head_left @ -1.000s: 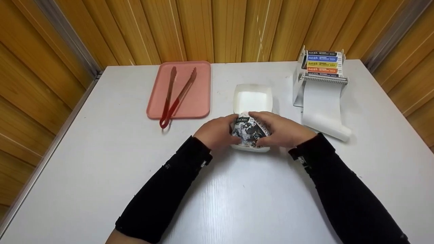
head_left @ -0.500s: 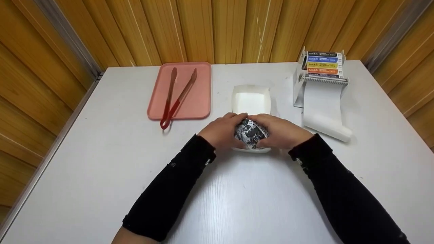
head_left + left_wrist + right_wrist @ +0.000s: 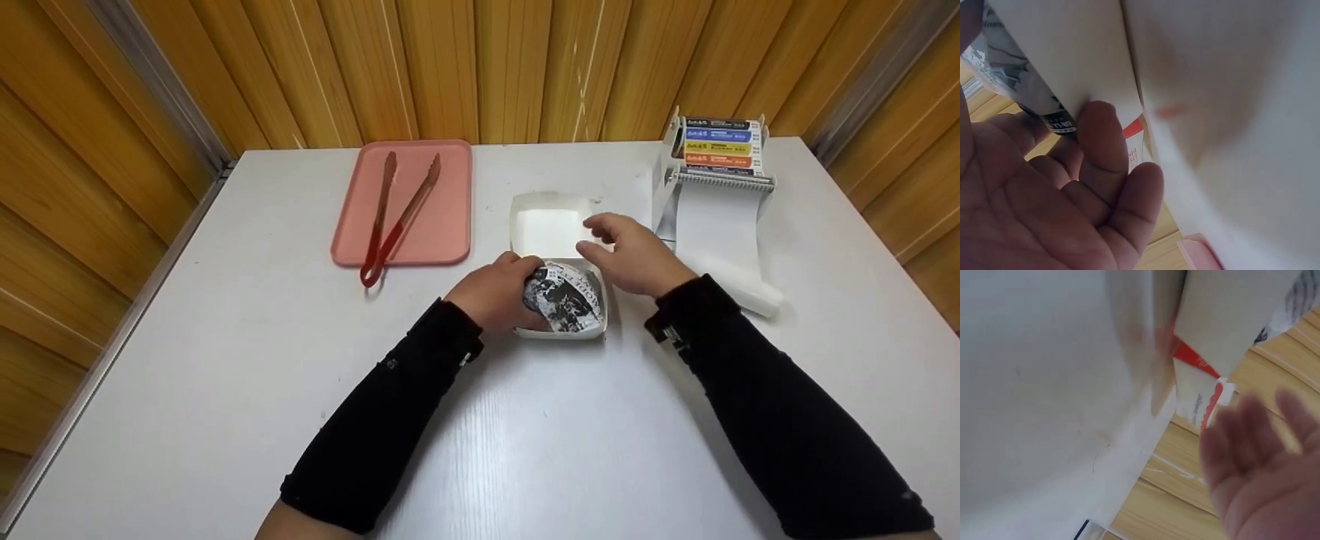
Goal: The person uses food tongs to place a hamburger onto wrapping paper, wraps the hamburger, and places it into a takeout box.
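A round bundle in black-and-white printed paper (image 3: 566, 300) sits in the base of a white clamshell box (image 3: 577, 335), whose lid (image 3: 551, 199) lies open toward the back. My left hand (image 3: 504, 294) holds the bundle's left side, fingers at the far side and thumb at the near side. In the left wrist view, fingertips of the left hand (image 3: 1084, 169) lie right at the outside of the box wall. My right hand (image 3: 630, 253) is raised beside the lid's right edge, fingers loosely bent with nothing between them. It is blurred in the right wrist view.
Back left is a pink tray (image 3: 454, 217) bearing metal tongs with red handles (image 3: 382, 251). A dispenser (image 3: 720, 154) with coloured label strips stands back right, a white sheet (image 3: 718, 225) hanging from it close behind my right hand. Wood-look panels (image 3: 510, 67) border the table.
My right hand has let go of the bundle and moved up and right to beside the lid. The left hand keeps its hold, and more of the printed paper shows.
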The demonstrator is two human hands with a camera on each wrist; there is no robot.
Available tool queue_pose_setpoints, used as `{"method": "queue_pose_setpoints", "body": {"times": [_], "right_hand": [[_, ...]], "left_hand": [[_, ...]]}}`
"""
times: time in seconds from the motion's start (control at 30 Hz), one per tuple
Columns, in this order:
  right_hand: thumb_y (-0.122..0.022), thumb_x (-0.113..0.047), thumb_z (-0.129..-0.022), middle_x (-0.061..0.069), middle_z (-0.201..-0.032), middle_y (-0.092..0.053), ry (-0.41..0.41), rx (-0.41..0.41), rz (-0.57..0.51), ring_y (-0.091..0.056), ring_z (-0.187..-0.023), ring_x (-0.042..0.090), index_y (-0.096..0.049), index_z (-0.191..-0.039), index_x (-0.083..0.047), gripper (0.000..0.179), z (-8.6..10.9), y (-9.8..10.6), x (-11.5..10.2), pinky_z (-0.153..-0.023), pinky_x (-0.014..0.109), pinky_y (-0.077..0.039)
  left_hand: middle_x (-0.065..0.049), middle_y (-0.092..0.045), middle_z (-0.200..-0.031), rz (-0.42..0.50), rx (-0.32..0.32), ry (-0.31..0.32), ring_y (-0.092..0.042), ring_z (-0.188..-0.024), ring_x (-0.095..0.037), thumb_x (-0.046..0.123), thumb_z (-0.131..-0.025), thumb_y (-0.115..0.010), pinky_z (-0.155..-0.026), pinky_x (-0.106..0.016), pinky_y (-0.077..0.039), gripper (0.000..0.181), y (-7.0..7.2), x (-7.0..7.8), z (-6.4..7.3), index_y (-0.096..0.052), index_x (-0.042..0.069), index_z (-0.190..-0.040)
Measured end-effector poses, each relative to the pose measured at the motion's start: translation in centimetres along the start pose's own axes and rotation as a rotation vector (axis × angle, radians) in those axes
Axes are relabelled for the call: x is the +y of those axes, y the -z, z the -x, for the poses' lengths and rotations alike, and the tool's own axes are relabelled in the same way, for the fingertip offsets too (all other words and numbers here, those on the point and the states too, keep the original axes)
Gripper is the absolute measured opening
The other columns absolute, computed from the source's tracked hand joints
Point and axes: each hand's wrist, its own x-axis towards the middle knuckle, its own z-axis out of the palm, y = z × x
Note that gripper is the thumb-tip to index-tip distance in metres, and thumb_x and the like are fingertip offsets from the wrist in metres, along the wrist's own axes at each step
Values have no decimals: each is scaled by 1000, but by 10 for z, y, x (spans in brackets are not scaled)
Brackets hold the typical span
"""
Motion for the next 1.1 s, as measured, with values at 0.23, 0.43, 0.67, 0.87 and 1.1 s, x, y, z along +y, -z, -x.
{"method": "queue_pose_setpoints", "body": {"times": [0.23,0.43,0.67,0.87,1.1], "right_hand": [[-50,-38,-108,32,-164,-36,-205,-81,-16,-39,-151,48,-2,-168,-2,84,-23,4,-2,-125,58,-33],[-50,-31,-108,30,-163,-38,-196,-22,-137,-55,-136,41,1,-169,-8,83,-32,5,-7,-113,50,-47],[-53,-28,-107,28,-143,-53,-77,100,-160,-59,-115,34,-14,-171,-21,75,-29,8,-15,-97,40,-49],[-54,-37,-108,22,-137,-57,-10,182,-201,-63,-117,35,-39,-159,-9,60,-20,11,-31,-90,35,-48],[-56,-44,-107,21,-144,-53,80,196,-212,-63,-110,35,-33,-159,-9,67,-8,9,-46,-89,39,-50]], "left_hand": [[-7,-58,-136,27,-9,0,-65,-114,-24,45,-78,-92,-101,-38,-55,91,-3,-1,1,-50,20,-154],[-8,-57,-135,53,-9,10,-65,-111,-24,46,-77,-92,-99,-39,-56,89,-2,-1,1,-51,22,-153],[-10,-55,-136,46,-1,37,-65,-112,-24,45,-77,-93,-99,-38,-56,94,1,-3,-3,-49,21,-156],[-13,-55,-135,23,39,46,-66,-111,-25,46,-78,-92,-98,-38,-56,96,5,-9,-5,-48,20,-159],[-18,-55,-144,-26,93,37,-61,-125,-32,43,-80,-91,-108,-43,-53,92,7,-10,-6,-49,19,-158]]}}
